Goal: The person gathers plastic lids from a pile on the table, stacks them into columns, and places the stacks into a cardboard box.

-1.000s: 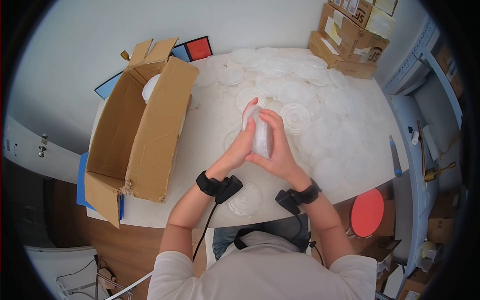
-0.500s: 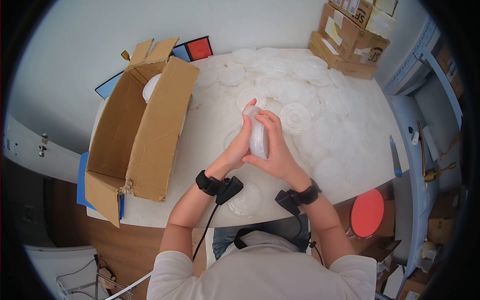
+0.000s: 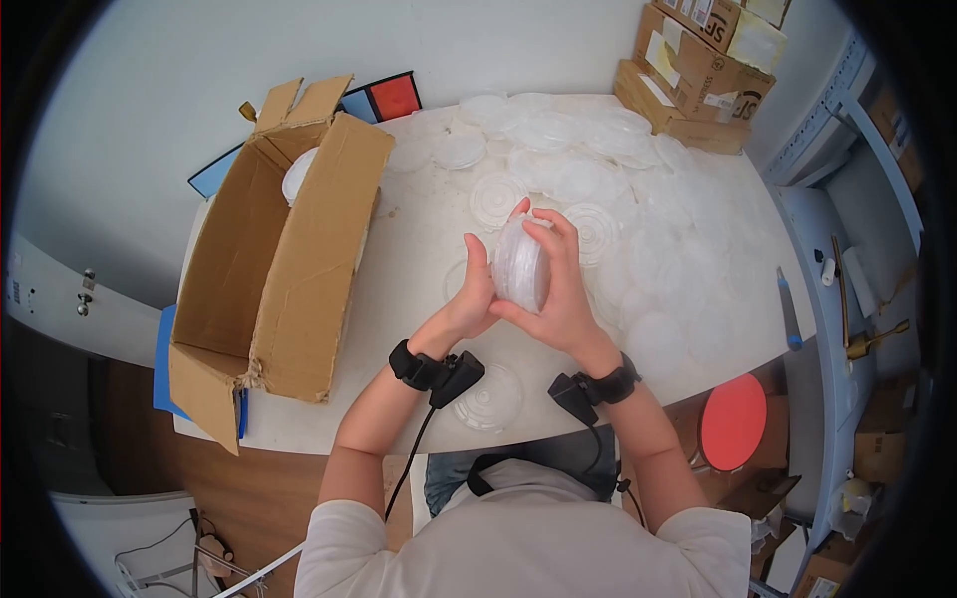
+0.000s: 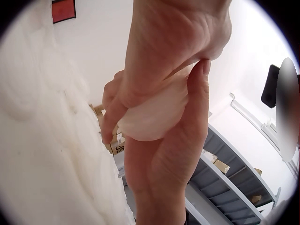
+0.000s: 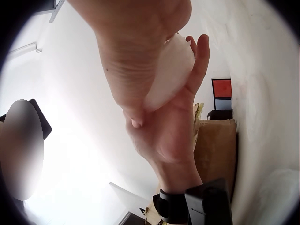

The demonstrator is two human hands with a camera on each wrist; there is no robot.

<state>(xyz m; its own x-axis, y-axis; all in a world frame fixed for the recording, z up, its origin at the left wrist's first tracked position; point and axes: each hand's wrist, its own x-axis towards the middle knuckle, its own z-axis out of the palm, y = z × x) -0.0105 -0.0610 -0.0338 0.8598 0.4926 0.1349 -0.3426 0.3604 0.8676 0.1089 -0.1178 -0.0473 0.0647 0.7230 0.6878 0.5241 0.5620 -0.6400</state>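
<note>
A stack of clear round plastic lids is held up on edge above the white table. The right hand grips it, thumb at the near edge and fingers over the far edge. On its other side the left hand supports the stack with palm and fingers, its thumb raised away from the lids. In the right wrist view the left hand lies behind the lids, thumb straight. The left wrist view shows the right hand round the stack.
Many loose clear lids cover the table's right and back. Single lids lie near the hands and at the front edge. An open cardboard box with a white round item inside stands left; closed cartons stand back right, a blue-handled tool right.
The left thumb has lifted off the stack and spread to the left. The stack has turned, showing more of its round face, and the right hand has shifted slightly right with it.
</note>
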